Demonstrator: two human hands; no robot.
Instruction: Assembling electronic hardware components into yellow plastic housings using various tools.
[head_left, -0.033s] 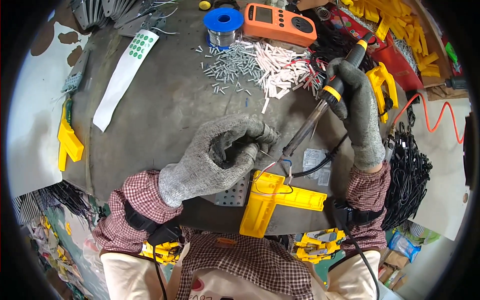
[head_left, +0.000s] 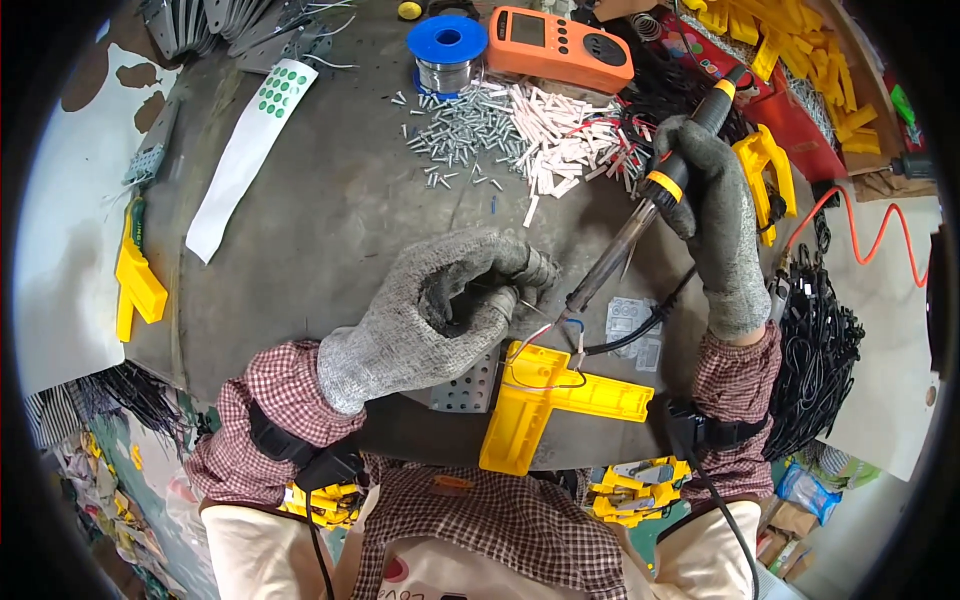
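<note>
My right hand (head_left: 722, 215), in a grey glove, is wrapped round the dark handle of a soldering iron (head_left: 618, 253) with yellow bands. The iron slants down and left, its tip close to thin wires (head_left: 516, 350) at a yellow T-shaped plastic housing (head_left: 522, 412). My gloved left hand (head_left: 425, 305) pinches a thin strand of solder wire (head_left: 534, 309) between thumb and fingers, its end reaching toward the iron's tip. The housing lies near the table's front edge, a black cable (head_left: 635, 340) running from it to the right. Whether solder touches the tip is too small to tell.
Beyond my hands lie screws (head_left: 455, 135), white-pink sleeves (head_left: 560, 135), a blue solder spool (head_left: 447, 50) and an orange meter (head_left: 560, 48). A perforated metal plate (head_left: 465, 388) sits under my left wrist. Black cables (head_left: 815, 350) hang at right; a white sticker strip (head_left: 240, 175) lies left.
</note>
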